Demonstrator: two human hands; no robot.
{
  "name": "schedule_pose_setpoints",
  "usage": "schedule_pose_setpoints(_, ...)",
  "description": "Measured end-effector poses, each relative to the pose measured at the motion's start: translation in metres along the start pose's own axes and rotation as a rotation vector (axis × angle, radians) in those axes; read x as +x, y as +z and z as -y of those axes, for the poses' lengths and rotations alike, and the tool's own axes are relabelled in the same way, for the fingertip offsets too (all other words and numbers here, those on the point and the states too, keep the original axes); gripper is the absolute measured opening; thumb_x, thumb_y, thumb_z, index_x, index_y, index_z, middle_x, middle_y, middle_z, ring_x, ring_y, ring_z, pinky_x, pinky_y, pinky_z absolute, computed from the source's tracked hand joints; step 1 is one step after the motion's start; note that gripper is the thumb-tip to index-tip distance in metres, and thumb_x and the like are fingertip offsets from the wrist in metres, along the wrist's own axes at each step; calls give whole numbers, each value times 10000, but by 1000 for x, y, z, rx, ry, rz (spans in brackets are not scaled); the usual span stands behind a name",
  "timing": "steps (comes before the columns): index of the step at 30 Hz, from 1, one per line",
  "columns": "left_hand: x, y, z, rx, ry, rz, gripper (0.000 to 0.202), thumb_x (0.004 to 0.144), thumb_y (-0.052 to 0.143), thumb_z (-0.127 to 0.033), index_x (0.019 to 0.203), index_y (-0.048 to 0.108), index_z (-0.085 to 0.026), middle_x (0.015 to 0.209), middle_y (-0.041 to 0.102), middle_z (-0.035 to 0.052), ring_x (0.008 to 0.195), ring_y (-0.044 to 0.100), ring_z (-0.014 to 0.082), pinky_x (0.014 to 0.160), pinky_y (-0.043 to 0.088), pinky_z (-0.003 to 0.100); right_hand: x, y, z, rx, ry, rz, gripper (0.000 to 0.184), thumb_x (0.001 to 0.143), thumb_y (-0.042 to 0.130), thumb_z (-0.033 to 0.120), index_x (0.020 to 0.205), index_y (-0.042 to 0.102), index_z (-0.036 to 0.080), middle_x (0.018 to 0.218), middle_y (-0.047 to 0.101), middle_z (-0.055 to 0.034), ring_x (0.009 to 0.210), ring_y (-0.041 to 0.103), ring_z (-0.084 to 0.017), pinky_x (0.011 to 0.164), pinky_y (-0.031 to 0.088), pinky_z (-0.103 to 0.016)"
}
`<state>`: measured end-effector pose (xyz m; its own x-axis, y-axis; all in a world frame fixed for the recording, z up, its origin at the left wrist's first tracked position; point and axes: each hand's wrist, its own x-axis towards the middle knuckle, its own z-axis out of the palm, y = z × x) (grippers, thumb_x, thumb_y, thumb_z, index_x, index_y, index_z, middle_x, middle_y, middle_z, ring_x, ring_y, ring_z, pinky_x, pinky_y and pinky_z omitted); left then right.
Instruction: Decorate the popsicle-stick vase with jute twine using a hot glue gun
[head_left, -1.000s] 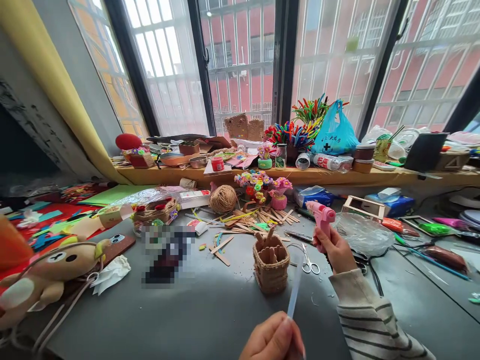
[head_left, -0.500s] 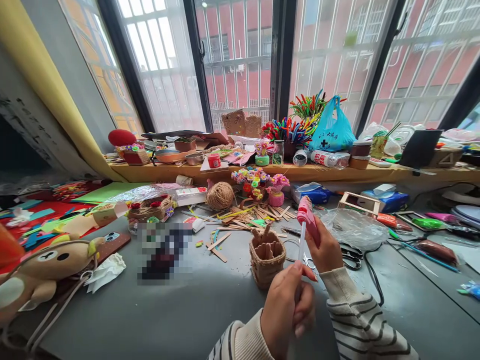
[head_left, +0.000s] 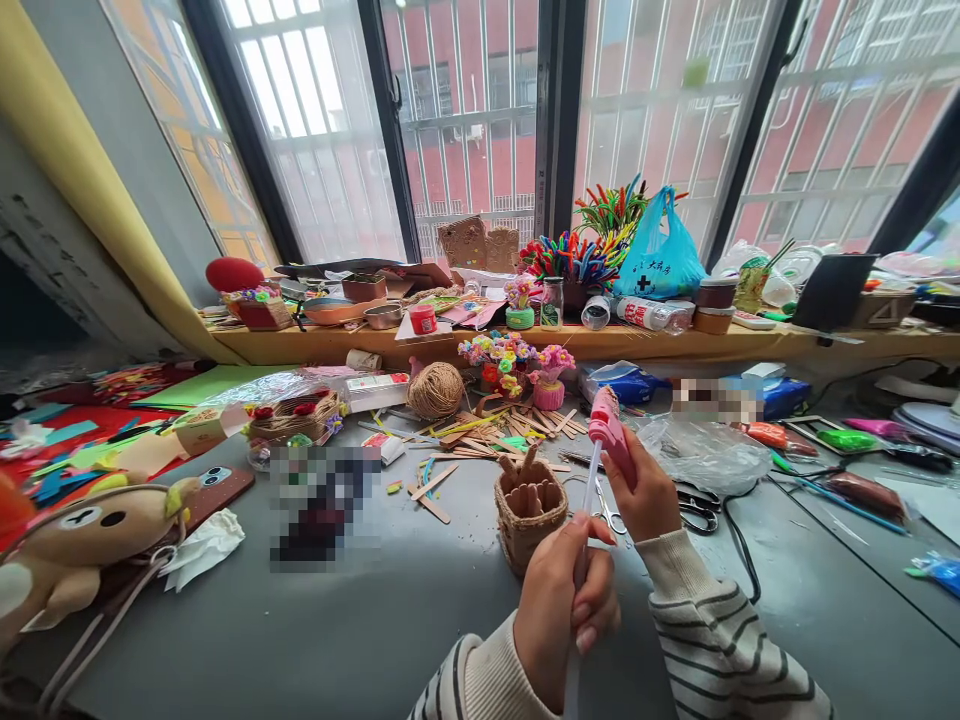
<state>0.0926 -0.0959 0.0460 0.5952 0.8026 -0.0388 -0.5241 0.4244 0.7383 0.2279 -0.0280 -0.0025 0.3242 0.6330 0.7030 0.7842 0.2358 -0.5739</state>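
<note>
In the head view my right hand [head_left: 651,492] grips a pink hot glue gun [head_left: 616,432] by its handle, nozzle end pointing away. A long whitish glue stick [head_left: 591,485] runs from the rear of the gun down to my left hand [head_left: 566,600]. My left fingers are closed around that stick, and its lower part shows beneath them. Just behind my left hand stands a small square basket [head_left: 529,525] wrapped in brown twine, with craft sticks showing inside. Silver scissors [head_left: 613,518] lie between the basket and my right wrist.
Loose craft sticks [head_left: 484,435] and a twine ball [head_left: 436,390] lie beyond the basket. Black-handled scissors [head_left: 699,512], a cable [head_left: 742,550] and a clear plastic bag [head_left: 697,455] are at right. A plush bear [head_left: 97,540] and crumpled tissue [head_left: 202,545] lie at left.
The whole view has shifted slightly. My left hand has tilted a little, and a length of glue stick now shows below it. Both hands keep their hold.
</note>
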Motion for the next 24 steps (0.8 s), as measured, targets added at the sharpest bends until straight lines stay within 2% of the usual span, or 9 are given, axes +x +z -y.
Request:
schedule_pose_setpoints(10,1,-2,-8,-72,-30,60,263,866,331,-321,735,506,-175,279,220,-118,223,112,39,321,190,164,2,1,-6,-8,-1,-33,491,817,402,424,1228,470,164,1122,600,-100,967,581,-223,828,445,-330)
schedule_pose_setpoints(13,2,-8,-11,-158,-71,141,272,874,314,-296,746,518,-171,278,214,-119,228,89,42,323,196,161,3,1,-9,-16,4,-43,496,811,403,437,1231,468,180,1114,604,-91,953,584,-221,819,449,-332)
schedule_pose_setpoints(20,5,-15,-14,-439,-210,319,302,891,275,-255,763,524,-141,287,228,-117,241,14,33,290,106,140,3,-2,-8,-41,-9,-79,496,822,407,406,1242,459,148,1100,608,-111,941,589,-216,806,452,-314)
schedule_pose_setpoints(24,5,-13,-9,-316,-215,276,288,886,304,-300,792,528,-146,317,248,-114,242,57,34,306,135,157,5,-2,-8,-54,-45,-145,481,820,423,398,1228,475,147,1067,625,-110,913,604,-208,783,467,-305)
